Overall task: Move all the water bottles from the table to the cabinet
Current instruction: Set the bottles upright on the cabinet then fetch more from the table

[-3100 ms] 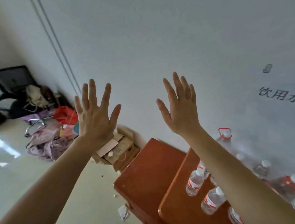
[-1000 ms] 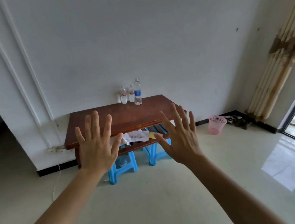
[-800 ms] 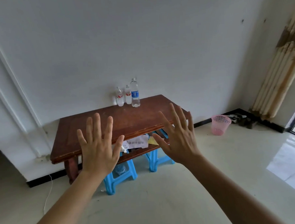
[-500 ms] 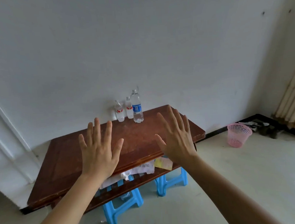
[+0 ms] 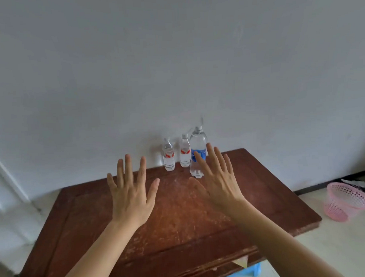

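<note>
Three bottles stand upright at the far edge of the counter (image 5: 181, 222), close to the wall and a little right of its middle. Two are small with red labels, the left bottle (image 5: 168, 154) and the middle bottle (image 5: 184, 152). The third is the big bottle (image 5: 198, 140) with a blue label, a little nearer to the person. They stand just beside each other. I cannot tell if the big one touches the middle one.

The person holds both bare hands over the counter, backs up. The left grip (image 5: 131, 200) is spread apart, fingers straight, and holds nothing. The right grip (image 5: 220, 182) is also apart and holds nothing. Its fingertips show in front of the big bottle, but I cannot tell if they touch it. The cabinet is not in view.

I think all three bottles are full and capped. The small ones should then be light enough for one hand each, and the big one clearly heavier. The thin clear plastic is smooth and probably gives under a hard squeeze. The best hold seems to be around the body at the label, with the fingers wrapped. Since they stand so close, reaching for one could knock over its neighbour.
</note>
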Demonstrator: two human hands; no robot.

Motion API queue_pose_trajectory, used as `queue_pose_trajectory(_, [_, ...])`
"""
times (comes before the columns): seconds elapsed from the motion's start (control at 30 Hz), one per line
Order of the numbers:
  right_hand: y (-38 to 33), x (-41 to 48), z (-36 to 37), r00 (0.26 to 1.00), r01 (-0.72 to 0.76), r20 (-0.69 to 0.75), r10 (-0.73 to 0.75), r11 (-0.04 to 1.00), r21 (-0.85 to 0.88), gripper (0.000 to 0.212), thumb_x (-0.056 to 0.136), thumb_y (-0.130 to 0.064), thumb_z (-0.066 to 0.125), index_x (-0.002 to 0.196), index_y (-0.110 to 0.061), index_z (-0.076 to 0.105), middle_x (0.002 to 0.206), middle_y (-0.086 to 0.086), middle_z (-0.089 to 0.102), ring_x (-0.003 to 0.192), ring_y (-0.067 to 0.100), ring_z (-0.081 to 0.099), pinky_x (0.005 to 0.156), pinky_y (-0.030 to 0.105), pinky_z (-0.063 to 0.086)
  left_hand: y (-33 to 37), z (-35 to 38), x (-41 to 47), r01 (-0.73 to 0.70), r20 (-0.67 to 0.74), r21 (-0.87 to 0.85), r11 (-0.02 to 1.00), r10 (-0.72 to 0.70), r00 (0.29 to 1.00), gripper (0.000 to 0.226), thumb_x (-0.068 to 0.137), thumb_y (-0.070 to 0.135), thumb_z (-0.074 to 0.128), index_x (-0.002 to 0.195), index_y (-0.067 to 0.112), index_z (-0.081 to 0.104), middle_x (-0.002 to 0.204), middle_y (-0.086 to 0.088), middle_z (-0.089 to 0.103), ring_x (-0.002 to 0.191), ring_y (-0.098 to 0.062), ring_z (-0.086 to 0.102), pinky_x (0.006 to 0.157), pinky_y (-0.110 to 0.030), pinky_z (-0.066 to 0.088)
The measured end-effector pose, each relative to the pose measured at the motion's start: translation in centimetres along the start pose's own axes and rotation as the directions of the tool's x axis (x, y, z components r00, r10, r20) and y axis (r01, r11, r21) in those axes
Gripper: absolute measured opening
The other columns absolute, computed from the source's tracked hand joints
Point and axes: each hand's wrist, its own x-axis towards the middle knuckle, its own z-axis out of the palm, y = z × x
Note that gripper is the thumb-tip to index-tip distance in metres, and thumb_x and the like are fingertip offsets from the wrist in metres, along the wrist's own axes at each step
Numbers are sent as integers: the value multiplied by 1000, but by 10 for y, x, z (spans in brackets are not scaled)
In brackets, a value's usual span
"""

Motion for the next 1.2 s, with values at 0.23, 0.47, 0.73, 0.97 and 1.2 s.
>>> queue_pose_trajectory(0.23, [21, 120, 60, 996, -77, 45, 72, 991, 114, 90, 97, -61, 41, 158, -39, -21, 169, 3, -20, 158, 27, 4, 125, 47, 20, -50, 73, 130, -15, 63, -113, 993, 23, 998, 74, 96, 73, 5, 154, 39, -24, 166, -11, -20, 153, -31, -11, 120, -62, 12])
queue_pose_trajectory(0.47, [44, 202, 153, 986, -126, 145, 82, 937, 327, 96, 100, -45, 56, 158, -39, -20, 170, -5, -15, 157, 15, -3, 124, 38, 22, -64, 156, 207, 59, 121, -235, 970, -31, 992, 71, 96, 72, 7, 154, 42, -20, 168, -13, -10, 155, -32, -6, 123, -55, 11])
queue_pose_trajectory(0.73, [77, 233, 279, 979, -172, 178, 96, 857, 485, 88, 102, -23, 56, 162, -21, -8, 170, 0, -12, 154, 4, -19, 113, 7, -8, -65, 277, 239, 196, 205, -370, 908, -126, 971, 72, 97, 69, 15, 159, 37, -3, 169, -8, 1, 156, -21, -5, 124, -36, -1])
queue_pose_trajectory(0.97, [94, 233, 322, 970, -207, 220, 107, 840, 501, 84, 103, -21, 55, 163, -15, -2, 170, 12, -2, 152, 6, -12, 112, 4, -7, -43, 336, 305, 217, 158, -503, 837, -158, 975, 88, 94, 66, 43, 158, 10, 19, 160, -15, 30, 148, -28, 23, 121, -41, 23])
queue_pose_trajectory(1.2, [92, 247, 336, 970, -238, 96, 222, 813, 531, 98, 97, -15, 63, 160, -8, -12, 168, 11, -4, 157, 17, -12, 122, 18, -6, -42, 357, 322, 215, 86, -604, 767, -205, 975, 86, 90, 38, 71, 153, 2, 26, 143, -18, 44, 130, -32, 48, 102, -40, 45])
